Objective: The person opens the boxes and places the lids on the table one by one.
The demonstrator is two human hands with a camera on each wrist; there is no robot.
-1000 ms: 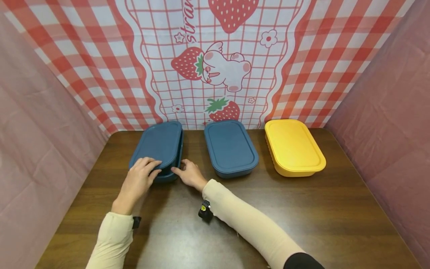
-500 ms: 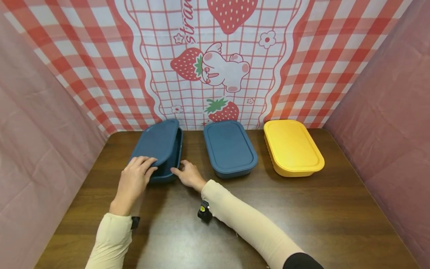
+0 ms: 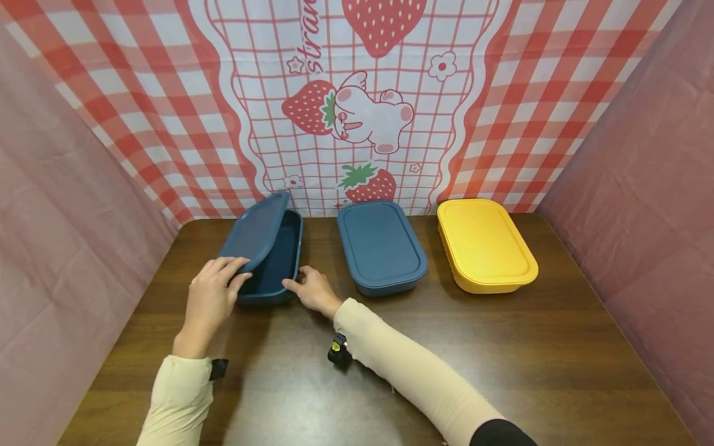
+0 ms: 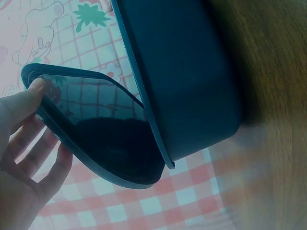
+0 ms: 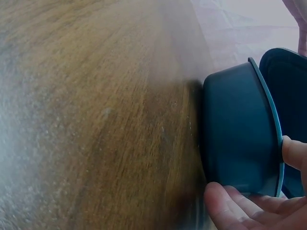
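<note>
At the left of the table, a dark blue lidded container [image 3: 274, 272] stands with its lid [image 3: 253, 232] tilted up on the right side, so part of its dark interior shows. My left hand [image 3: 213, 296] pinches the lid's near edge between thumb and fingers. In the left wrist view the lid [image 4: 115, 139] slants away from the container's rim, its glossy underside in sight. My right hand [image 3: 315, 289] grips the container's near right corner. The right wrist view has the thumb at the rim and the fingers along the outer wall of the container [image 5: 240, 129].
A second blue container [image 3: 383, 244] with its lid on stands in the middle of the table's back. To its right is a yellow lidded container [image 3: 488, 244]. A checked strawberry-print cloth [image 3: 368, 111] hangs right behind them, with pink cloth [image 3: 630, 186] at the sides.
My left hand has moved left with the lid, tilting it up further and widening the gap at the right. My right hand has stayed on the container's corner.
</note>
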